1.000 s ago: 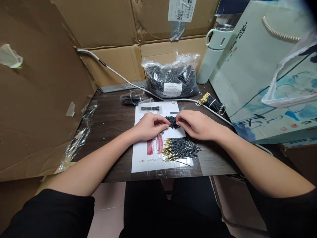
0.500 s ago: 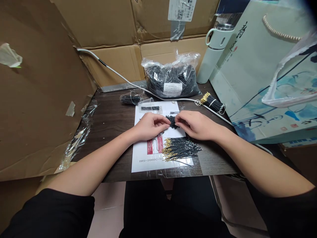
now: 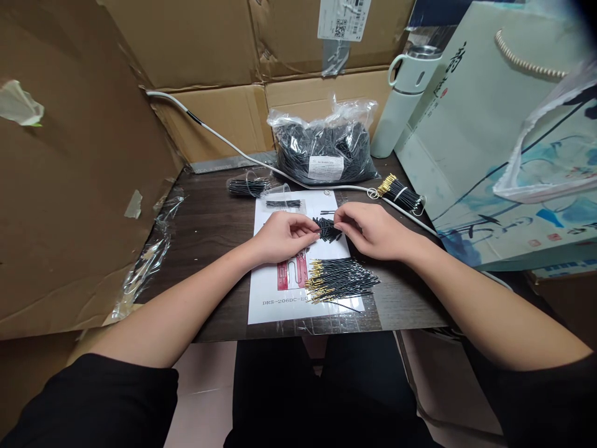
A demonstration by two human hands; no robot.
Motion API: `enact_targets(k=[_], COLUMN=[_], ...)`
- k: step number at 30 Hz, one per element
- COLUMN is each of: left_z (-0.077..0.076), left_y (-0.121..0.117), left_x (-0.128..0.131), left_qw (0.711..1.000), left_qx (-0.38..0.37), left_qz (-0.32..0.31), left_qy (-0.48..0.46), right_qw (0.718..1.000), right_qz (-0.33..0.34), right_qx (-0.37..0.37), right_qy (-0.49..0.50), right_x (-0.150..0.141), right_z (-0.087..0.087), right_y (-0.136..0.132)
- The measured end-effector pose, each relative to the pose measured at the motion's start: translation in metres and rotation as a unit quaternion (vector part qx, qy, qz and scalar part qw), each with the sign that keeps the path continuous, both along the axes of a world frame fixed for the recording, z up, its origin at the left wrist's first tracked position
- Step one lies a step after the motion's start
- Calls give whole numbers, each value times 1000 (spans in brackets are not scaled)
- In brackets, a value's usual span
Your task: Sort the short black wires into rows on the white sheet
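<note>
L hand [image 3: 283,238] & R hand [image 3: 372,230] flank blk tube pile [image 3: 327,231]; fingers narrow, contents can't tell. Tubes prob. light, slippery; pinch mid-length.

Bare left hand [image 3: 285,238] had fingers [image 3: 299,222] curled, thumb and forefinger tips close together. Bare right hand [image 3: 368,231] faced it, slightly apart, thumb below bent forefinger. Bare left forearm [image 3: 198,295] and bare right forearm [image 3: 476,295] slanted inward from black sleeves [image 3: 107,398], wrists [image 3: 252,251] nearly straight, hands about level.
</note>
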State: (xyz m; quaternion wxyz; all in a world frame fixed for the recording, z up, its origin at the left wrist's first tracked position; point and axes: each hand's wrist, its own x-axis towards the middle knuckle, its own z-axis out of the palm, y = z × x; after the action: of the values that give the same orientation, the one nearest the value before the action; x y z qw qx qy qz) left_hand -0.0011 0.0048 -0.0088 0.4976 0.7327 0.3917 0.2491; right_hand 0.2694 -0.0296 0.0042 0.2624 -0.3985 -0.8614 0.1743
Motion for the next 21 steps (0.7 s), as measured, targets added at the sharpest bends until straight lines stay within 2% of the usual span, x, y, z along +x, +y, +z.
enact_targets(k=[13,19,21], left_z=[1,0,1], left_y=[-1,1,1], left_x=[0,1,0], left_qw=[1000,1000,1000], left_qx=[7,2,11], left_qz=[-3,11,8], left_qy=[1,12,21], right_qw=[1000,994,994], right_qz=[-6,-64,-75], right_qx=[-5,75,76], right_qy=[10,40,36], right_x=[1,10,12], right_z=[2,-12,-19], right_y=[2,20,26])
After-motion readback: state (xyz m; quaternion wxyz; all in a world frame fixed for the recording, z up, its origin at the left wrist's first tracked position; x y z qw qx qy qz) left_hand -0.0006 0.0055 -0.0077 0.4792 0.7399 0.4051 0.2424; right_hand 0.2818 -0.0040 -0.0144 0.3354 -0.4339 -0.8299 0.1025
